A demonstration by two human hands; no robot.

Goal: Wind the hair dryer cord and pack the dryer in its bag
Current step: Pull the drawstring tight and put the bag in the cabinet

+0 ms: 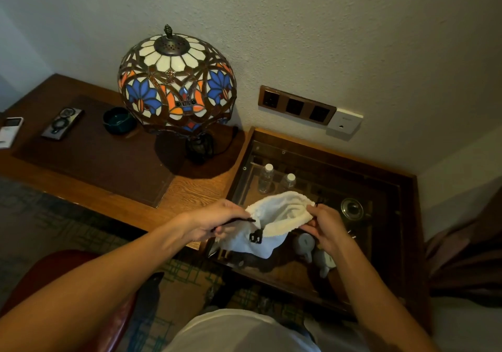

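A white terry drawstring bag point(277, 215) lies on the glass-topped cabinet point(385, 243) in the middle of the head view. My left hand point(217, 221) pinches a dark drawstring at the bag's left rim. My right hand point(326, 229) grips the bag's right rim, where another dark string end shows. A black plug point(255, 237) pokes out of the bag's mouth. The hair dryer itself is hidden inside the bag.
A stained-glass lamp point(176, 85) stands on the wooden desk point(190, 191) to the left, with a dark bowl point(118, 120) and remotes point(62, 123) beyond it. Water bottles point(266, 177) and cups show under the glass. Wall sockets point(296, 105) sit above the cabinet.
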